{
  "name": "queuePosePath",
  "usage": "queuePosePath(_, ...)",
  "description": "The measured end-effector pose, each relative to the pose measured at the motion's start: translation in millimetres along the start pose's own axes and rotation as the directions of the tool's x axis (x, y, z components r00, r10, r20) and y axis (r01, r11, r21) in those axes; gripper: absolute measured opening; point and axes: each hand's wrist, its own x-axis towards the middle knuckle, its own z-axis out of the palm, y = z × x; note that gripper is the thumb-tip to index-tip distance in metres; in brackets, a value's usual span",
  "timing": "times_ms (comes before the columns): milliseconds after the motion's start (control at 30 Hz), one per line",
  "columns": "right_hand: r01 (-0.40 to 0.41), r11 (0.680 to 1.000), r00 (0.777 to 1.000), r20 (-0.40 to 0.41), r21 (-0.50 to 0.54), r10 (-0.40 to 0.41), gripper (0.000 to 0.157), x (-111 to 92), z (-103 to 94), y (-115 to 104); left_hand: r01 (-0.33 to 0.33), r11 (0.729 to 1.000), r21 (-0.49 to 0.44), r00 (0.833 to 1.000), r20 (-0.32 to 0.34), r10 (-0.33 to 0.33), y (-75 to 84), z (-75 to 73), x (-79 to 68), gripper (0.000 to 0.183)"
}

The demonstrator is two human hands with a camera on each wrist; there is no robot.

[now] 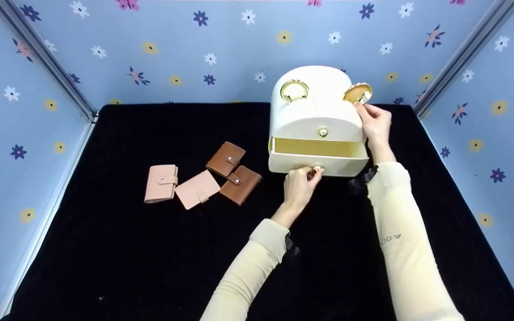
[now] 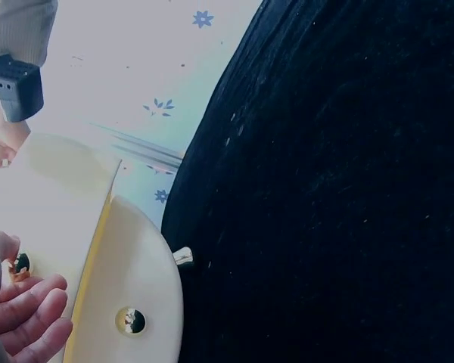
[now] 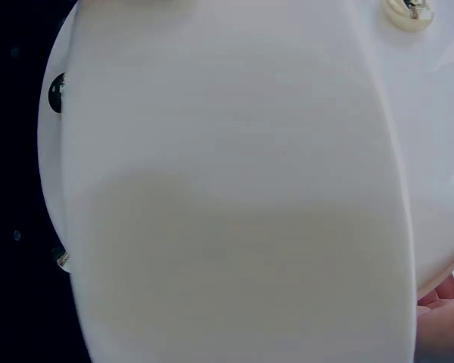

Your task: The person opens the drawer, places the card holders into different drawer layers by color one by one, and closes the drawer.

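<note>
A white box [image 1: 315, 116] with a rounded top stands toward the back right in the head view, its lower drawer [image 1: 295, 161] pulled out and showing a yellow-tan inside. My left hand [image 1: 299, 189] pinches the drawer's small gold knob [image 2: 20, 266] between thumb and fingers. At the box's right side, my right hand [image 1: 376, 122] holds the lower edge of a round gold-rimmed piece [image 1: 355, 92] with its fingertips. A matching round piece [image 1: 294, 90] sits on the box's left. The upper front carries another gold knob [image 1: 323, 132]. White box surface [image 3: 234, 151] fills most of the right wrist view.
Left of the box lie two brown snap wallets [image 1: 225, 159] and two pink ones [image 1: 161, 183], close together on the black cloth [image 1: 150, 258]. Flower-patterned blue walls [image 1: 172, 49] stand behind and at both sides, with metal corner posts [image 1: 466, 58].
</note>
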Motion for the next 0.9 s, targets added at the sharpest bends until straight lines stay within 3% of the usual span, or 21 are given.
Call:
queuePosePath(433,-0.007,0.995,1.000,0.008,0.100,0.006,0.022,-2,0.7,-3,-0.032,0.998,-0.058,0.999,0.016,0.033,4.4,-5.5,-20.4,0.033)
queuePosePath(900,0.036,0.998,0.999,0.023,0.057,-0.037,0.029,3,0.0,9,-0.036,0.994,-0.099,0.999,0.019,0.038,7.6,-9.4,-33.5,0.027)
